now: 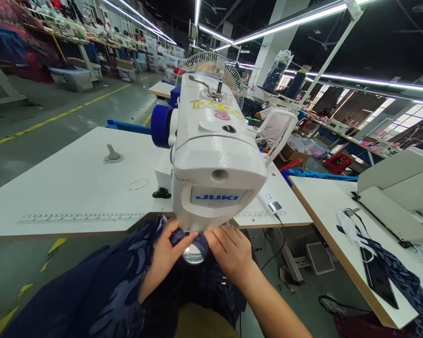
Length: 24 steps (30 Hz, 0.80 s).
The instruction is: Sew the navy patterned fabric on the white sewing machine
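Observation:
A white JUKI sewing machine (211,155) stands on a white table (74,188) right in front of me. Dark navy patterned fabric (116,286) hangs from under the machine head down over my lap. My left hand (167,256) pinches the fabric just below the machine head, thumb on top. My right hand (229,251) presses the same fabric from the right side, fingers curled toward the needle area. Both hands meet beside the round metal end of the machine arm (193,256). The needle itself is hidden by the machine head.
A second sewing machine (398,192) sits on a table to my right, with navy fabric (398,277) and a dark phone (379,279) on it. A fan (211,70) stands behind my machine. A person in a white shirt (275,126) sits farther back. Shelves and bins line the left aisle.

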### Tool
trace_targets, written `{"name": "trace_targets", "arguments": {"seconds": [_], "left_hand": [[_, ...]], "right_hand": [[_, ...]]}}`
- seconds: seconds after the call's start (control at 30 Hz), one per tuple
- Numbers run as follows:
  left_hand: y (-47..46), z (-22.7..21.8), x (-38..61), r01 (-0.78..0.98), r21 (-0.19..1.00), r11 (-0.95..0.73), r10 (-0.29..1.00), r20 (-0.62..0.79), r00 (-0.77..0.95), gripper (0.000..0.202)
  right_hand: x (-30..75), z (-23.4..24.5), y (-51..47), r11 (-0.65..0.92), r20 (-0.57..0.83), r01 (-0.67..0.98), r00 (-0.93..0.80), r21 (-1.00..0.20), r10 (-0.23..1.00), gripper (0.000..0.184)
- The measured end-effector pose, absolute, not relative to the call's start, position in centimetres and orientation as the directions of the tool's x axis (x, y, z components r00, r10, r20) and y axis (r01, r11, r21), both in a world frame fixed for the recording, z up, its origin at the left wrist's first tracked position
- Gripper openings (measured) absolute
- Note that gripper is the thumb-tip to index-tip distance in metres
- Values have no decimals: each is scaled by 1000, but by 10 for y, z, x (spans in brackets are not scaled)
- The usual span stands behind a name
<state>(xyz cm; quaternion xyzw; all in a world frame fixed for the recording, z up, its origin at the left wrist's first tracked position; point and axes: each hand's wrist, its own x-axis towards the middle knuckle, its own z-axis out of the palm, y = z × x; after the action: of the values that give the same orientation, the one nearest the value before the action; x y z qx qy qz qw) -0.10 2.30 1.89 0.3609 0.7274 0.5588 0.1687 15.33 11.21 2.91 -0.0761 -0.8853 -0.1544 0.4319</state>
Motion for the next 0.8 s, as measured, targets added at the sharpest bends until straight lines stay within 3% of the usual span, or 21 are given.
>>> {"name": "trace_targets", "arguments": {"seconds": [0.17,0.23,0.3,0.37,0.43,0.5,0.6,0.8], "left_hand": [[25,18,-2,353,928,122,708,168,-686,32],[26,18,-2,355,927,123,706,169,-688,31],[27,18,-2,354,926,127,703,168,-691,30],[28,18,-2,350,927,132,702,162,-694,30],[28,18,-2,345,929,135,704,155,-693,30],[27,19,-2,342,930,138,708,149,-691,31],[28,20,-2,335,931,143,704,142,-696,32],[27,22,-1,289,949,126,704,120,-700,33]], "right_hand": [[151,31,111,935,777,265,-630,237,-18,17],[150,31,112,948,770,253,-638,195,12,18],[148,30,116,974,750,227,-645,5,146,15],[144,30,123,914,642,203,-658,-352,393,10],[140,29,132,706,417,197,-689,-680,593,13],[136,30,142,526,240,197,-723,-827,648,27],[136,31,151,476,213,154,-747,-866,630,31],[142,23,146,377,201,58,-765,-924,612,18]]}}
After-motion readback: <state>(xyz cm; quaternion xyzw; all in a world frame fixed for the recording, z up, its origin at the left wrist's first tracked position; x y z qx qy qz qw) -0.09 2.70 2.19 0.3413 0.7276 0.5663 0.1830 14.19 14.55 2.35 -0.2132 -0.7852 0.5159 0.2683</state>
